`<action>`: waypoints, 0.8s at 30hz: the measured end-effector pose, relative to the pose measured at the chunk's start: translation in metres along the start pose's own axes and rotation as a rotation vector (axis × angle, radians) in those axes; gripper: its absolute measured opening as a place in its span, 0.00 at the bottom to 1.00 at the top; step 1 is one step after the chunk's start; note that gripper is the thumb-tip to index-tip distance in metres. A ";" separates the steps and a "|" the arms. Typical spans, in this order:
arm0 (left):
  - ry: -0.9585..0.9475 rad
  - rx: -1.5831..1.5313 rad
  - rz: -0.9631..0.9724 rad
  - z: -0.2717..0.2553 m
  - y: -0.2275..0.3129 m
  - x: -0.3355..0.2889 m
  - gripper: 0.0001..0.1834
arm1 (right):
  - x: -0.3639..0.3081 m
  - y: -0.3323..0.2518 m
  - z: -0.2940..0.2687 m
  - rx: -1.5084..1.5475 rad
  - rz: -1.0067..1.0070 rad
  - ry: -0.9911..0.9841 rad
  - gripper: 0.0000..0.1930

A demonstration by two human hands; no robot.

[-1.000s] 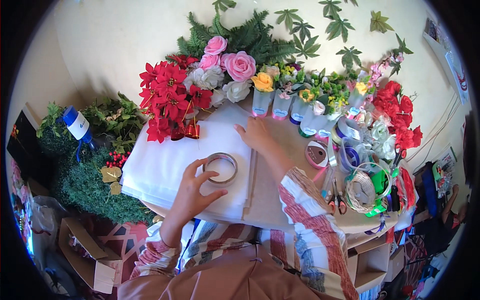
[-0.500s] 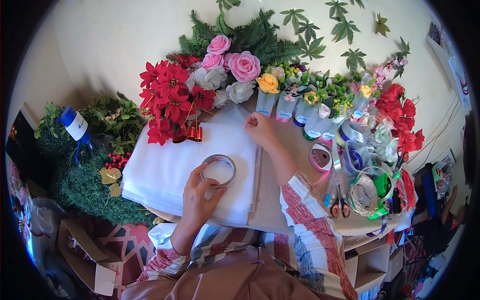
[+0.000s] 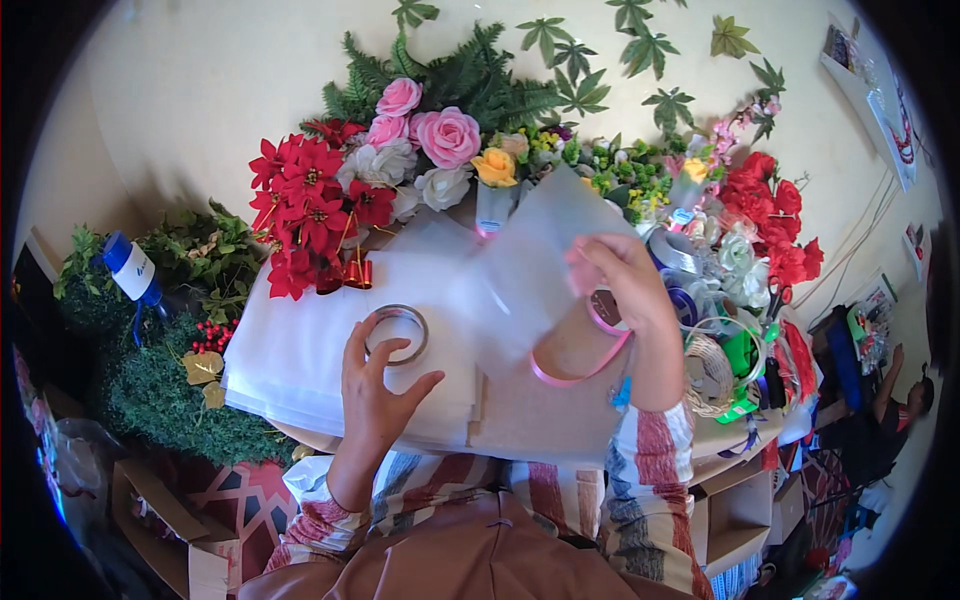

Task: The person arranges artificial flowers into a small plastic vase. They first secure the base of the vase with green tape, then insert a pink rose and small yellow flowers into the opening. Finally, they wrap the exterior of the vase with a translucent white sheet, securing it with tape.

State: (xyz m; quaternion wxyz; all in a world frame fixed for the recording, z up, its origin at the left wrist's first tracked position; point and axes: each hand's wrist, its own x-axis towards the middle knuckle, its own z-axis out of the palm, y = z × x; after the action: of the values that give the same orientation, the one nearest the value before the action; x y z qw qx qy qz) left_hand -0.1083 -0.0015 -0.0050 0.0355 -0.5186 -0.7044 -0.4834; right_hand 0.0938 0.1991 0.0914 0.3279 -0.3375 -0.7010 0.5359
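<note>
- My right hand point(image 3: 632, 275), at 3 o'clock, pinches a clear sheet point(image 3: 540, 255), newly lifted, now partly off the stack point(image 3: 300, 345).
- My left hand point(image 3: 380, 395) spreads wide by the tape roll point(image 3: 423, 338), toward 9 o'clock.

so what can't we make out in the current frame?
All in the head view:
Grip of the right hand on the clear sheet: motion blur.
Middle of the flower row: behind the sheet.
Ribbon spool: mostly behind the right hand.
Whether the left hand touches the tape roll: fingers overlap it.
Cardboard box: cut by the lower edge.
</note>
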 end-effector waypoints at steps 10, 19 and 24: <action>-0.541 -1.009 -0.081 0.038 0.061 0.023 0.29 | -0.091 -0.005 -0.025 0.040 -0.072 -0.331 0.06; -0.723 -1.352 -0.274 0.042 0.096 0.024 0.12 | -0.115 0.006 -0.022 -0.163 -0.250 -0.421 0.06; -0.776 -1.337 -0.359 0.043 0.094 0.021 0.10 | -0.125 0.002 -0.017 -0.124 -0.138 -0.391 0.06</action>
State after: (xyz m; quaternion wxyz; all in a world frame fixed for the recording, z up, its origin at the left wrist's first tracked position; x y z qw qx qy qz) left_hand -0.0271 0.0436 0.0444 -0.6099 -0.4401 -0.2997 -0.5869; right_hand 0.1774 0.1056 0.0809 0.2003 -0.1980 -0.8043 0.5233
